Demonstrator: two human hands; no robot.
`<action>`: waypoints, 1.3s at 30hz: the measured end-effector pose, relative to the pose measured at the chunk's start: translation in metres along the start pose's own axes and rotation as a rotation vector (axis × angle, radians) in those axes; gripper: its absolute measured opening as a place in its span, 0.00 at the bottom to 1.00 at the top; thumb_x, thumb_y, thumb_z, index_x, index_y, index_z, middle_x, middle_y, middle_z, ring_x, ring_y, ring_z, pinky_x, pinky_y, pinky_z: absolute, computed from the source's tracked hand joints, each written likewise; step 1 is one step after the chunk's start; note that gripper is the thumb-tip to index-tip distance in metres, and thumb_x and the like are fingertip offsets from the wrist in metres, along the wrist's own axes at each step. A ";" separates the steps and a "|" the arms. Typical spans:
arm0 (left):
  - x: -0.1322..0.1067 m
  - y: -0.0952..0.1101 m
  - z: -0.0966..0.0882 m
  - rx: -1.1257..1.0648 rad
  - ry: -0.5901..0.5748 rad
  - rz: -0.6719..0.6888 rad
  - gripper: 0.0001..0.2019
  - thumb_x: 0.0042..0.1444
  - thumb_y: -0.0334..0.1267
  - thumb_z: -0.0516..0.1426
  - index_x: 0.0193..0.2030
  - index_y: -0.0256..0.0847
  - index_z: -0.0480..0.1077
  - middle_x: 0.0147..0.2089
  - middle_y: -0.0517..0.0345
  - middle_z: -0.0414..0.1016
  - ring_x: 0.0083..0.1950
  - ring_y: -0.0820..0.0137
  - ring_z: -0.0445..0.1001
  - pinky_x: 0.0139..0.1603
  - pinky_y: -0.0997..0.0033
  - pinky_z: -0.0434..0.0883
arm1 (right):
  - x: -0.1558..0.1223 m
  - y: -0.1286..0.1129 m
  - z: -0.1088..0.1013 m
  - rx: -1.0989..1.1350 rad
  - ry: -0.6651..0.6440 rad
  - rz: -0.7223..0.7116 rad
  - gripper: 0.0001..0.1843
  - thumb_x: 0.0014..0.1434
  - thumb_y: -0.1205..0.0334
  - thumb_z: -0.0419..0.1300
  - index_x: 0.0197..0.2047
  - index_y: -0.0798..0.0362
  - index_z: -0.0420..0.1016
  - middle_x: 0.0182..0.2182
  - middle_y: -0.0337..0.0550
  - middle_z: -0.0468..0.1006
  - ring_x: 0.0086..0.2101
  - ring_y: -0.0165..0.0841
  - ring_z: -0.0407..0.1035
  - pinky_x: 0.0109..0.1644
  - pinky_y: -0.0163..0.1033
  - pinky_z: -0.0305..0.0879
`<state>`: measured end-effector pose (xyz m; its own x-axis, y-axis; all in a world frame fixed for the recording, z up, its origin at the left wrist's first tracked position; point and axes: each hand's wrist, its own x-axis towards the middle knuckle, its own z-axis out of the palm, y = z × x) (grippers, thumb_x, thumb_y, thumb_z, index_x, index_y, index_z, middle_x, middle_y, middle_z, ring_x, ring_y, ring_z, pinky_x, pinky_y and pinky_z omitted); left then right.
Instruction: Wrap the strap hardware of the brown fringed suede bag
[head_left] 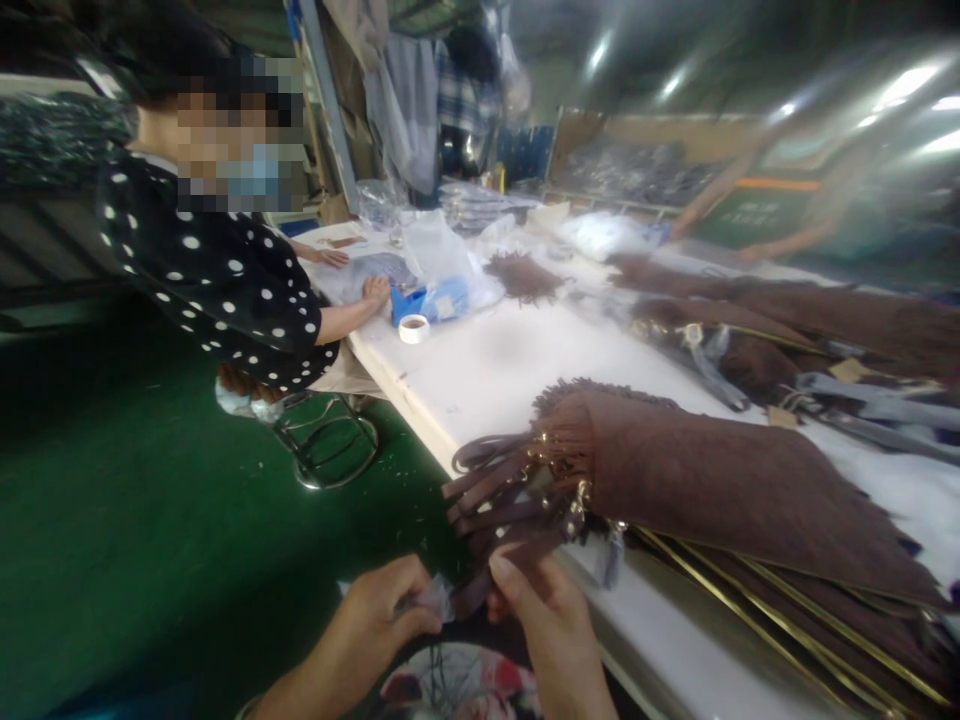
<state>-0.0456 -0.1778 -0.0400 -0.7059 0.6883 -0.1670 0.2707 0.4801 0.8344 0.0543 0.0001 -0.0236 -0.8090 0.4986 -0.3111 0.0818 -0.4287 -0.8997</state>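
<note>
Left hand (379, 605): narrow pinch, clear plastic (436, 598). Right hand (546, 605): thumb and finger closed on brown strap (471, 597), between hands, beside the surface (517, 345). Judged risk: loosened pinch, plastic slipping off strap. Strap: long axis oblique, near end leftward, farther run toward fringed brown stack (705, 475).
</note>
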 end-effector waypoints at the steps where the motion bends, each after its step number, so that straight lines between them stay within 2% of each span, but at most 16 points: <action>1: -0.001 0.000 0.001 -0.008 -0.001 0.013 0.08 0.56 0.35 0.59 0.28 0.40 0.66 0.30 0.64 0.69 0.34 0.70 0.68 0.36 0.72 0.61 | 0.001 0.001 0.001 -0.022 0.011 -0.010 0.20 0.51 0.47 0.69 0.37 0.56 0.75 0.22 0.37 0.73 0.24 0.29 0.66 0.28 0.32 0.65; 8: -0.003 0.006 0.002 -0.030 0.011 0.061 0.09 0.57 0.36 0.60 0.28 0.40 0.65 0.30 0.64 0.68 0.33 0.70 0.68 0.36 0.73 0.61 | 0.001 0.004 0.005 -0.137 0.052 -0.044 0.20 0.53 0.45 0.66 0.36 0.55 0.74 0.21 0.36 0.72 0.24 0.29 0.66 0.28 0.32 0.64; 16: -0.001 0.008 0.007 0.030 0.004 0.101 0.08 0.60 0.38 0.58 0.30 0.41 0.67 0.31 0.61 0.71 0.34 0.69 0.69 0.37 0.73 0.62 | -0.002 0.001 0.004 -0.375 0.131 -0.084 0.20 0.56 0.44 0.62 0.37 0.54 0.75 0.23 0.39 0.74 0.25 0.33 0.67 0.28 0.35 0.62; 22: -0.002 0.009 0.015 0.026 0.006 0.090 0.04 0.60 0.34 0.56 0.33 0.41 0.69 0.32 0.62 0.72 0.35 0.70 0.71 0.37 0.74 0.63 | 0.000 0.007 0.002 -0.161 0.063 -0.018 0.20 0.51 0.44 0.66 0.35 0.54 0.75 0.20 0.35 0.70 0.22 0.29 0.64 0.25 0.32 0.60; 24: -0.003 0.013 0.018 -0.001 -0.005 0.058 0.04 0.60 0.34 0.56 0.34 0.41 0.70 0.32 0.62 0.72 0.35 0.70 0.71 0.37 0.74 0.62 | 0.000 0.007 0.000 -0.182 0.065 -0.008 0.21 0.51 0.44 0.66 0.35 0.54 0.74 0.20 0.35 0.70 0.22 0.30 0.65 0.25 0.32 0.61; 28: -0.003 0.018 0.026 -0.147 -0.041 0.000 0.07 0.59 0.41 0.58 0.36 0.40 0.74 0.33 0.60 0.74 0.36 0.68 0.71 0.37 0.74 0.63 | 0.000 0.007 -0.004 -0.346 0.127 -0.056 0.20 0.54 0.43 0.63 0.37 0.53 0.74 0.24 0.39 0.75 0.24 0.33 0.67 0.28 0.35 0.64; 31: -0.003 0.014 0.032 -0.305 -0.071 -0.018 0.14 0.59 0.48 0.59 0.39 0.39 0.76 0.33 0.59 0.75 0.35 0.67 0.71 0.36 0.74 0.64 | -0.001 0.008 -0.007 -0.418 0.117 -0.090 0.19 0.56 0.44 0.61 0.38 0.52 0.74 0.25 0.39 0.76 0.26 0.34 0.68 0.29 0.36 0.64; 36: 0.000 0.007 0.039 -0.540 -0.107 -0.054 0.16 0.61 0.48 0.58 0.46 0.39 0.76 0.41 0.54 0.79 0.43 0.62 0.74 0.43 0.71 0.67 | 0.000 0.007 -0.010 -0.428 0.109 -0.122 0.16 0.57 0.47 0.61 0.37 0.52 0.74 0.24 0.37 0.74 0.25 0.33 0.67 0.30 0.35 0.63; 39: 0.003 0.007 0.043 -0.676 -0.148 -0.094 0.17 0.59 0.48 0.60 0.47 0.37 0.77 0.42 0.51 0.79 0.43 0.61 0.75 0.43 0.70 0.69 | 0.001 0.006 -0.012 -0.381 0.069 -0.100 0.16 0.55 0.48 0.63 0.37 0.53 0.75 0.23 0.36 0.72 0.24 0.31 0.65 0.27 0.34 0.61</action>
<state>-0.0177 -0.1492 -0.0568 -0.5970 0.7503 -0.2839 -0.2874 0.1304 0.9489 0.0610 0.0074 -0.0334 -0.7839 0.5789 -0.2247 0.2255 -0.0718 -0.9716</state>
